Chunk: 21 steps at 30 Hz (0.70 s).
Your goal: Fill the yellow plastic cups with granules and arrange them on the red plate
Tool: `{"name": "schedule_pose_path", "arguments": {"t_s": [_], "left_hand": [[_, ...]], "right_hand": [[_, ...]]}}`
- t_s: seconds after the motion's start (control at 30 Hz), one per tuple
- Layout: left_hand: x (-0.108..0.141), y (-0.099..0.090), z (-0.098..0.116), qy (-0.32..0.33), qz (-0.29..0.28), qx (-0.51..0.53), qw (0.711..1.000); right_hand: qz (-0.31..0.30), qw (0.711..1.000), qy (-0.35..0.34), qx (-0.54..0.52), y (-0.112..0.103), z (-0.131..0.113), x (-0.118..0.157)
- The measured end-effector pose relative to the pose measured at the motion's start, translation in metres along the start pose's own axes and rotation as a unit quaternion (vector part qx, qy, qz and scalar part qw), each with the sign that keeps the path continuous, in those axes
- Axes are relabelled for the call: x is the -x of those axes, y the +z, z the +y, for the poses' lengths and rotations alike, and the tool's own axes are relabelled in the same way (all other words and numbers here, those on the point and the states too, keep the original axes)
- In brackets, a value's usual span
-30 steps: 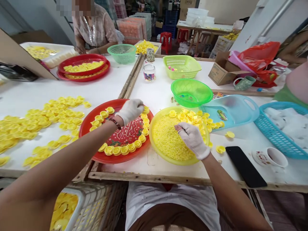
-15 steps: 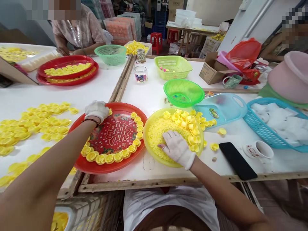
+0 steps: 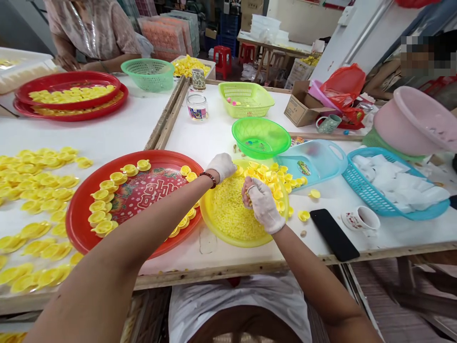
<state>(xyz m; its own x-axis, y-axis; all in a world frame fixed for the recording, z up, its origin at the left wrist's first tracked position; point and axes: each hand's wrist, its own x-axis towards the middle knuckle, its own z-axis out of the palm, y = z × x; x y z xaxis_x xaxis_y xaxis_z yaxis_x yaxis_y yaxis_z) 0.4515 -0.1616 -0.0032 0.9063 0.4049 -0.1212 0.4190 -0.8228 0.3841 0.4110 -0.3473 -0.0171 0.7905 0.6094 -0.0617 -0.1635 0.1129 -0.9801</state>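
My left hand (image 3: 221, 166), in a white glove, reaches over the rim of the yellow basin (image 3: 228, 237), its fingers closed at a small yellow cup (image 3: 239, 170). In the basin lie many small yellow pellets (image 3: 239, 214), with a heap of small yellow toy cups (image 3: 274, 181) at the back right. My right hand (image 3: 263, 205), in a white glove with bare fingertips, is curled above the pellets, with some between its fingers. On the red tray (image 3: 80, 224), filled yellow cups on saucers (image 3: 118, 177) stand along the edge; my left forearm hides part of it.
Yellow cups and saucers (image 3: 43, 181) lie on the left table. A black phone (image 3: 334, 234), a mug (image 3: 360, 219) and a blue basket (image 3: 396, 209) are on the right. Behind are a green bowl (image 3: 262, 138) and a glass jar (image 3: 197, 107). A person (image 3: 96, 33) sits across the table.
My left hand has moved right, from the red tray's far left edge to the yellow basin. My right hand has lifted from lying on the pellets and curled its fingers. The view has shifted.
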Motion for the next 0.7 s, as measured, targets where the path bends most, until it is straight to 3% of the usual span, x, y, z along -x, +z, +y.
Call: {"name": "schedule_pose_path", "arguments": {"t_s": [0.07,0.17,0.23,0.4,0.53,0.7], "left_hand": [[0.006,-0.004,-0.001,0.008,0.01,0.007,1.0],[0.029,-0.012,-0.001,0.022,0.027,0.086,0.996],[0.049,-0.015,0.002,0.022,-0.006,0.194,0.981],[0.089,-0.013,0.01,0.011,-0.136,0.402,0.906],[0.099,-0.01,0.011,-0.024,-0.181,0.485,0.855],[0.099,-0.007,0.007,-0.031,-0.184,0.505,0.843]], "right_hand": [[0.024,0.996,0.02,-0.081,0.0,-0.006,-0.003],[0.05,0.99,-0.008,-0.135,0.001,-0.017,-0.008],[0.055,0.985,-0.051,-0.155,0.002,-0.025,-0.012],[0.066,0.973,-0.125,-0.183,0.008,-0.033,-0.025],[0.071,0.966,-0.153,-0.197,0.011,-0.027,-0.031],[0.081,0.966,-0.15,-0.193,0.007,-0.024,-0.03]]}}
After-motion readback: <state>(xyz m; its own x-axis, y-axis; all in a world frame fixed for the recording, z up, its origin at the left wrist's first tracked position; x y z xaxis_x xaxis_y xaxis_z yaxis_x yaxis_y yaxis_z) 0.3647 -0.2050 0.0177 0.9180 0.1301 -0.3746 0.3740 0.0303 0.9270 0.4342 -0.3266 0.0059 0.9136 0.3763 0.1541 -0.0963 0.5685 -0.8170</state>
